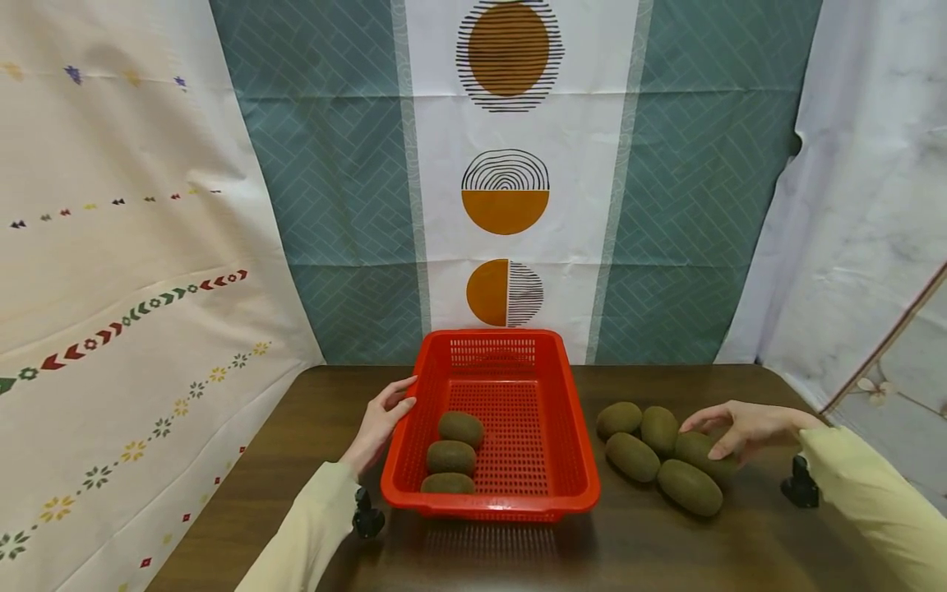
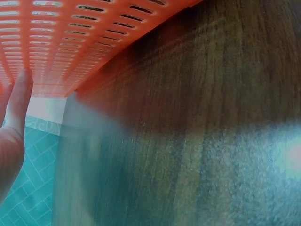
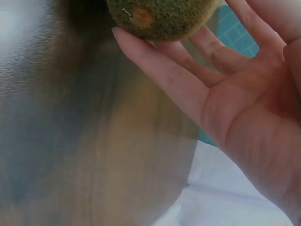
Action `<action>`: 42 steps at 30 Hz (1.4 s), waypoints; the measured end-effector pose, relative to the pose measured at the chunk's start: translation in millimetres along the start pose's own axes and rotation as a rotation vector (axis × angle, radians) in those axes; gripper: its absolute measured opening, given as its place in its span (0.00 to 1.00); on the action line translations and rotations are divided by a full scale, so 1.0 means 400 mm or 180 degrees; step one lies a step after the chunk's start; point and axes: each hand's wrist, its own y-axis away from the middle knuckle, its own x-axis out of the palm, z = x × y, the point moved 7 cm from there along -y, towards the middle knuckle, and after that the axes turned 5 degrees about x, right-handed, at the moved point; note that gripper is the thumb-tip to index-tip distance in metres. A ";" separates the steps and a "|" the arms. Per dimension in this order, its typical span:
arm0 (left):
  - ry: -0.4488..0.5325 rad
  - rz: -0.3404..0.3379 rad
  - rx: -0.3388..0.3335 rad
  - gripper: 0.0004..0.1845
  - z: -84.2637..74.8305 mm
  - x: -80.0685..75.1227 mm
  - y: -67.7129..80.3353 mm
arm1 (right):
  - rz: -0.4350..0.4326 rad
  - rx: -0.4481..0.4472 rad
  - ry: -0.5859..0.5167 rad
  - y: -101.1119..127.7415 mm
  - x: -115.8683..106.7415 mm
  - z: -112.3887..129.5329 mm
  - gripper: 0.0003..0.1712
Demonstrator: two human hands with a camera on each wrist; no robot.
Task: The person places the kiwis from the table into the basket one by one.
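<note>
I'm watching the head view, going L to R. The left hand (image 1: 385, 419) is resting against the left wall of the red basket (image 1: 570, 427), fingers fairly straight and laid along the rim, steadying it rather than gripping; the left wrist cam is showing those fingers (image 2: 19, 101) flat against the slotted orange-red plastic. Inside the basket three kiwis (image 1: 451, 456) are lying in a row along the left side, touching or nearly touching each other.

Moving right across the dark wooden table (image 1: 311, 411), a loose cluster of five kiwis (image 1: 636, 456) is sitting just beside the basket's right wall. The right hand (image 1: 743, 427) is coming over the rightmost one, the kiwi (image 1: 699, 450) at the cluster's edge, and the right wrist cam is showing fingers (image 3: 162, 70) touching its fuzzy skin (image 3: 160, 16). The fingers are curving but not yet closing round it (thumb is out of sight, so a full grip I can't confirm).

My read: it's the pick-up step of loading fruit into the basket. Next move is calling for closing thumb and fingers round that kiwi w/o nudging its neighbours, lifting clear, then carrying left over the rim.
</note>
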 end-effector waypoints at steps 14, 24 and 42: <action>0.0011 0.0027 -0.0077 0.24 -0.016 0.009 0.005 | 0.0091 -0.0269 0.0403 -0.013 -0.029 0.137 0.29; 0.0001 -0.0016 -0.0016 0.24 -0.010 0.004 0.004 | 0.0221 -0.0280 0.0310 -0.071 -0.010 0.238 0.28; -0.0034 0.0011 -0.0029 0.24 -0.013 0.004 0.001 | 0.0435 -0.0312 0.0523 -0.209 0.089 0.456 0.28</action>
